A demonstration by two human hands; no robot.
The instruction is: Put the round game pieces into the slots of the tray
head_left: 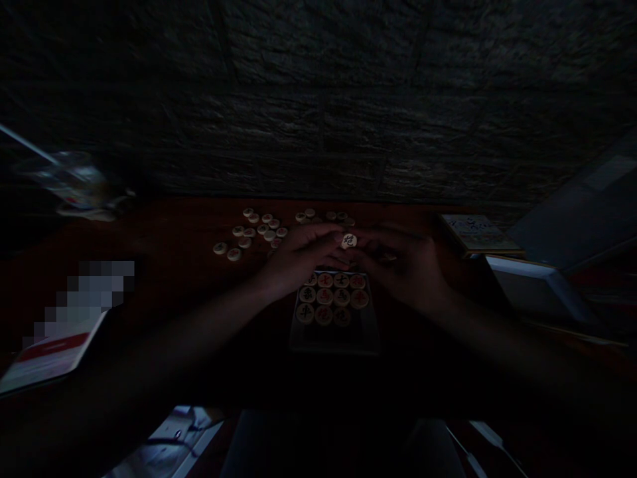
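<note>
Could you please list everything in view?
Wall: 1, dark grey, behind table
Table: 1, reddish brown, middle
Tray: 1, dark, near centre
Tray pieces: 11 visible, pale, in tray
Held piece: 1, pale, black character, beyond tray
Loose pieces: about twenty, pale, table's far side
Cup with straw: 1, clear, far left
Partly pixelated item: 1, pale, left
Printed box: 1, pale, right
Open box: 1, pale rim, right
Panel: 1, grey, right
Object with cable: 1, pale, bottom left
Slim items: 2, white, bottom right
Legs: 2, dark, bottom
Left hand: 1, dim, at held piece
Right hand: 1, dim, at held piece
</note>
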